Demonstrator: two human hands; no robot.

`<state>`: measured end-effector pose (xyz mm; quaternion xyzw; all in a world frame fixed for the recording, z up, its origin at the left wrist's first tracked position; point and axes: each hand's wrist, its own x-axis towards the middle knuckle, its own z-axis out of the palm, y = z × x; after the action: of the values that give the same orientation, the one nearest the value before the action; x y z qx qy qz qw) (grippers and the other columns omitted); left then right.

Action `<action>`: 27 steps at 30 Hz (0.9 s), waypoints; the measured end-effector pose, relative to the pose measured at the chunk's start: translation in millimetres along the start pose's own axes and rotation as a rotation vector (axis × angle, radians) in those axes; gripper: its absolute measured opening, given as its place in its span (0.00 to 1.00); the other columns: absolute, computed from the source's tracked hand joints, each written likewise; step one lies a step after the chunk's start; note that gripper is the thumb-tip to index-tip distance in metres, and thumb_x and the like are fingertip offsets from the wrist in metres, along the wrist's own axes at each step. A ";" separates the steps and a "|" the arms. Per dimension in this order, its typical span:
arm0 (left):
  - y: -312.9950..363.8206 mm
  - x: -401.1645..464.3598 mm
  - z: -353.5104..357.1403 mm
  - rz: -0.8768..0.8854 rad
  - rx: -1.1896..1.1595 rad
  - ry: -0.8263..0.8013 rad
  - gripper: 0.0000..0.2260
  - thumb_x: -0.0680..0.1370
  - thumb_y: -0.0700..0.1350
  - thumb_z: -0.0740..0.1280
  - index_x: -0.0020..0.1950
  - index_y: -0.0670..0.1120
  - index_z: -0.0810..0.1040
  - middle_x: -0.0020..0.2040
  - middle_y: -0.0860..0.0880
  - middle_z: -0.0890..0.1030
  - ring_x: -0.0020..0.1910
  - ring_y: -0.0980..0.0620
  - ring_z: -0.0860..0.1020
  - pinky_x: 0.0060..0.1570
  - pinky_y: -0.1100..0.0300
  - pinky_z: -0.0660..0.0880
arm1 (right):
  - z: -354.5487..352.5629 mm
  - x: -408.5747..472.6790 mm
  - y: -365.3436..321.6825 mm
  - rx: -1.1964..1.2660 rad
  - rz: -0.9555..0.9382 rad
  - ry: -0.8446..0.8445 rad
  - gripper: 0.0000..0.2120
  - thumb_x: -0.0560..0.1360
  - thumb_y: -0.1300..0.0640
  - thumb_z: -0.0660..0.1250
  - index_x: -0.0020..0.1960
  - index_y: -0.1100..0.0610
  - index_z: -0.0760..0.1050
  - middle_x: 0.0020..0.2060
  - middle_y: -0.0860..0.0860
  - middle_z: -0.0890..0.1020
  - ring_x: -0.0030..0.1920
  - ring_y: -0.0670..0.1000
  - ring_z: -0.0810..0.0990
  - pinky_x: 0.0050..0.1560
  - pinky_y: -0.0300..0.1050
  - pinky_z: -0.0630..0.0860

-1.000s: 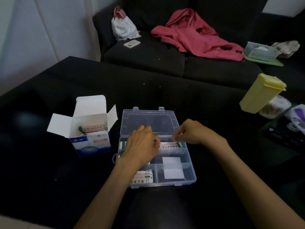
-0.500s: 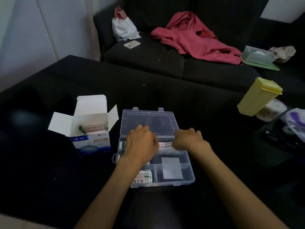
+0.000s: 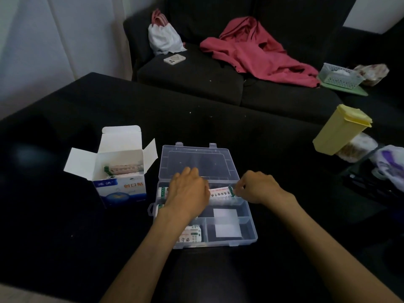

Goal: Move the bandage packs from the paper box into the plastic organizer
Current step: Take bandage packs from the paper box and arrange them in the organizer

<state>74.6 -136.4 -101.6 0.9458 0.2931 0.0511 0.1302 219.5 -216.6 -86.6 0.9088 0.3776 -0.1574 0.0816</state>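
A clear plastic organizer (image 3: 251, 226) lies open on the black table, its lid folded back. My left hand (image 3: 188, 194) and my right hand (image 3: 256, 185) both hold a white bandage pack (image 3: 219, 193) over the organizer's back compartment. My right fingers pinch its green right end; my left hand covers its left part. Another bandage pack (image 3: 190, 236) lies in the front left compartment. The white and blue paper box (image 3: 121, 184) stands open to the left, with more bandage packs (image 3: 124, 169) inside.
A yellow lidded container (image 3: 341, 130) stands at the table's right, with bags beside it. Behind the table is a dark sofa carrying a red garment (image 3: 258, 51), a white bag (image 3: 164, 38), a phone (image 3: 174, 59) and a small basket (image 3: 340, 75).
My right hand has shifted slightly along the pack's right end. My left hand stays over the pack's left part. The camera view has drifted a little.
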 end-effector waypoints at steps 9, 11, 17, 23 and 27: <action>0.1 1.7 -0.5 -0.015 -0.021 -0.014 0.14 0.82 0.48 0.55 0.58 0.50 0.79 0.53 0.48 0.73 0.55 0.50 0.69 0.58 0.54 0.67 | -24.7 3.0 -0.5 0.190 0.093 -0.075 0.09 0.73 0.55 0.70 0.50 0.56 0.72 0.41 0.51 0.74 0.43 0.50 0.75 0.45 0.43 0.74; -0.8 1.4 -0.4 -0.019 -0.027 -0.014 0.14 0.82 0.47 0.55 0.58 0.50 0.79 0.53 0.48 0.73 0.55 0.50 0.69 0.58 0.54 0.68 | -28.5 -0.8 -4.0 0.097 0.077 -0.048 0.09 0.74 0.55 0.69 0.47 0.55 0.69 0.38 0.50 0.73 0.43 0.51 0.76 0.48 0.45 0.75; -0.9 0.4 -0.6 -0.015 -0.016 -0.032 0.14 0.82 0.49 0.56 0.62 0.52 0.78 0.56 0.49 0.72 0.57 0.51 0.68 0.61 0.55 0.67 | -15.7 -5.9 -16.1 -0.031 -0.008 -0.120 0.07 0.77 0.56 0.64 0.48 0.56 0.67 0.36 0.50 0.71 0.44 0.49 0.74 0.62 0.49 0.72; -1.8 1.0 -0.7 -0.042 -0.088 0.007 0.11 0.81 0.50 0.60 0.58 0.54 0.80 0.56 0.50 0.74 0.58 0.50 0.70 0.59 0.55 0.68 | -18.1 -8.4 3.6 0.079 -0.158 0.061 0.08 0.72 0.49 0.71 0.47 0.53 0.78 0.44 0.47 0.80 0.42 0.46 0.77 0.43 0.40 0.75; -3.2 0.1 -1.6 -0.037 -0.111 0.014 0.11 0.81 0.50 0.60 0.58 0.53 0.80 0.54 0.50 0.74 0.56 0.51 0.70 0.57 0.56 0.69 | -19.3 -9.6 9.1 0.054 -0.390 0.082 0.07 0.74 0.50 0.69 0.51 0.48 0.81 0.52 0.46 0.81 0.44 0.43 0.75 0.39 0.33 0.68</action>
<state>72.7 -133.4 -100.9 0.9311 0.3083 0.0715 0.1812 223.9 -224.1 -64.9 0.8259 0.5452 -0.1433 0.0097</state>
